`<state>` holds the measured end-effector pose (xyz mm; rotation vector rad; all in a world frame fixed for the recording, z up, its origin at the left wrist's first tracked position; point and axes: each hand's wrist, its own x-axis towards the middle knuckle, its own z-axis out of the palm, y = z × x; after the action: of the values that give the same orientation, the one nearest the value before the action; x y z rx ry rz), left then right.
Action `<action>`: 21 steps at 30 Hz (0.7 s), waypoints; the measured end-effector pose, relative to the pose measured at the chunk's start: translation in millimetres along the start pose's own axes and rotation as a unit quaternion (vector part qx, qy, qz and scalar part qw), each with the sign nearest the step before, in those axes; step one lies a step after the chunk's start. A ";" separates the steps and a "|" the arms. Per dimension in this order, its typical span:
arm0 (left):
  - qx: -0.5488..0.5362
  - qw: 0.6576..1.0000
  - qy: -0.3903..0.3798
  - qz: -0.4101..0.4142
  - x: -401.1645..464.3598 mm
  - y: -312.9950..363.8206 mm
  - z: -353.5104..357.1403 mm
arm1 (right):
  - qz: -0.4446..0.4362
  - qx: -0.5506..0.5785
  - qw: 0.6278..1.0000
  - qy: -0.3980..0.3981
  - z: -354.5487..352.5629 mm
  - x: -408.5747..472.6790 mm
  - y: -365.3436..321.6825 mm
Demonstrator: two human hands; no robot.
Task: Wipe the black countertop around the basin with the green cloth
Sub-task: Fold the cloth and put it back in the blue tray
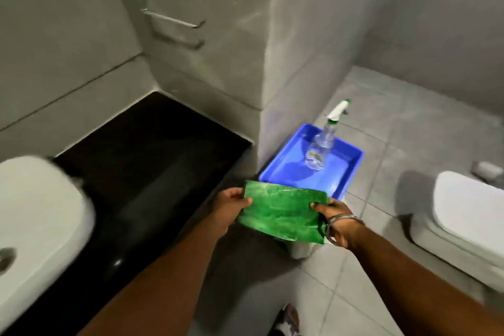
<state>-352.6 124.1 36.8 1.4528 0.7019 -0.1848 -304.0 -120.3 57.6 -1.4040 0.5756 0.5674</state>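
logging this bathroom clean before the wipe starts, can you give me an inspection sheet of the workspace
surface: glossy black countertop, bare, beside the white ceramic basin
job's things: flat green cloth held in the air past the counter's edge, not touching it
clutter: clear spray bottle upright in a blue plastic tray
grippers: left hand and right hand each pinch a cloth edge
cables: nothing seen
surroundings: grey tiled walls, metal towel rails, white toilet

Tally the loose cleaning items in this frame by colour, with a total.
Green: 1, the green cloth, held by left hand and right hand
Blue: 1, the tray
Clear: 1, the spray bottle standing in the tray
Total: 3
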 end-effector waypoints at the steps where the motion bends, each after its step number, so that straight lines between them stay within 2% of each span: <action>1: 0.019 1.000 0.013 0.007 16.8 6.8 19.8 | 0.015 0.022 0.999 0.028 -12.1 14.9 -8.6; 4: 0.056 0.998 0.018 0.012 61.5 18.3 67.0 | 0.051 0.038 0.994 0.088 -36.6 54.8 -23.2; 9: 0.128 0.992 -0.009 -0.004 146.5 24.6 121.6 | 0.060 -0.037 0.988 0.139 -57.8 130.2 -23.4; 13: 0.195 0.979 -0.041 -0.043 219.9 12.0 139.2 | 0.068 -0.066 0.979 0.181 -55.4 184.4 -16.6; 16: 0.221 0.969 -0.067 -0.093 263.9 -3.7 146.5 | 0.104 -0.046 0.971 0.210 -48.8 221.5 -9.0; 19: 0.258 0.951 -0.102 -0.138 285.9 -12.7 151.5 | 0.152 -0.031 0.961 0.230 -44.8 248.1 3.9; 21: 0.312 0.930 -0.123 -0.152 293.0 -11.5 155.0 | 0.179 -0.063 0.954 0.233 -44.4 257.9 7.4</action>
<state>-77.0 61.9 -136.9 1.8693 0.6874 -0.8821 -120.1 -157.0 -125.0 -1.5749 1.2090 0.5657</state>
